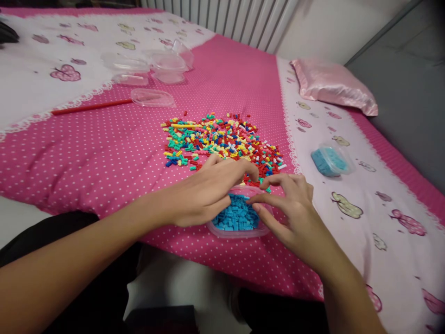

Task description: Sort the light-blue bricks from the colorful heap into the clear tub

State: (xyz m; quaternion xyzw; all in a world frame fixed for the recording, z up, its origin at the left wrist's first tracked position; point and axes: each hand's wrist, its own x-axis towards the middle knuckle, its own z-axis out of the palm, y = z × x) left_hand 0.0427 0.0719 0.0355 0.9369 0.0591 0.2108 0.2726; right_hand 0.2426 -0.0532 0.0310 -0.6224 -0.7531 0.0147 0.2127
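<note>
A clear plastic container (239, 233) filled with small blue building bricks (236, 215) sits on the bed in front of me. My left hand (212, 190) reaches over its left side, thumb beside the bricks and index finger bent over the far rim, with a gap between them. At the right side of the container is my right hand (288, 204), its thumb and index fingertips close together just above the bricks. Whether a small piece is between them cannot be made out. Just beyond both hands lies a loose pile of multicoloured small bricks (222, 139).
A second clear container with blue pieces (330, 160) stands to the right. Several clear containers (168, 65) are at the back left, near a clear lid (153, 98) and a red stick (92, 107). A pink pillow (333, 86) lies at the back right.
</note>
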